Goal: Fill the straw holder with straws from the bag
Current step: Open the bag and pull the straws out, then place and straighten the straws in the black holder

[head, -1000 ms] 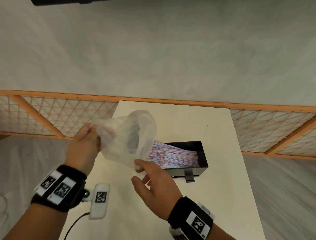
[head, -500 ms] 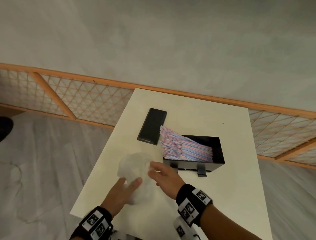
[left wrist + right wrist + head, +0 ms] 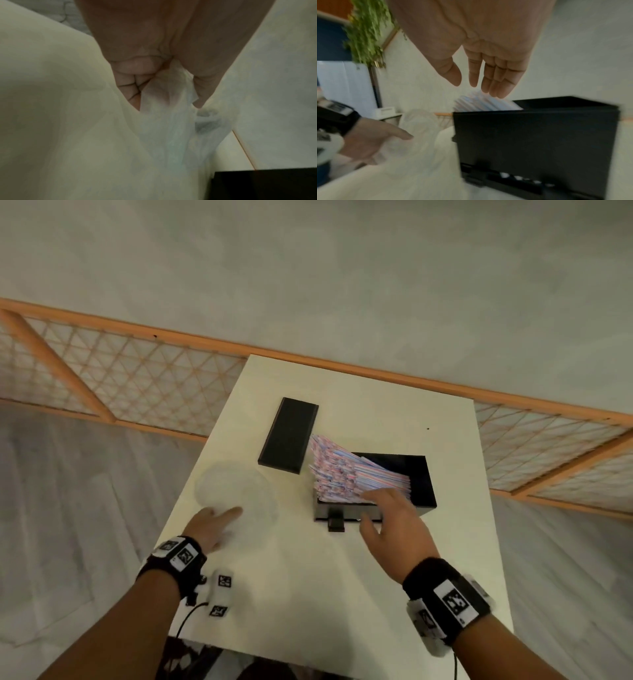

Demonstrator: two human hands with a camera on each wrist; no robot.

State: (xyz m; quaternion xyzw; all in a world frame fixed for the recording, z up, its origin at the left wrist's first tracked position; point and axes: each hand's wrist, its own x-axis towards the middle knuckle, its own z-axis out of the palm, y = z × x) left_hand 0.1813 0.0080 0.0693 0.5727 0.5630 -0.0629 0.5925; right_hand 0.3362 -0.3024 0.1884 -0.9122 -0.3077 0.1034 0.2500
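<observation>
The black straw holder (image 3: 423, 484) (image 3: 539, 135) stands open on the white table (image 3: 342, 577). A stack of striped straws (image 3: 346, 474) (image 3: 484, 104) lies in it, the left ends tilted up over its left rim. The clear plastic bag (image 3: 236, 491) (image 3: 163, 128) (image 3: 419, 121) lies crumpled on the table to the left. My left hand (image 3: 219, 517) (image 3: 171, 86) grips its near edge between thumb and curled fingers. My right hand (image 3: 376, 508) (image 3: 471, 81) is open, fingers straight, above the holder's front wall with its fingertips at the straws; whether they touch is unclear.
A flat black lid (image 3: 289, 436) lies behind the bag, left of the holder. The table's left edge runs close beside the bag. A wooden lattice fence (image 3: 137, 385) stands beyond the table. Bare tabletop lies in front of the holder.
The bag, held up by both hands a second ago, now lies on the table at the left. My right hand has let go of it and moved right to the holder.
</observation>
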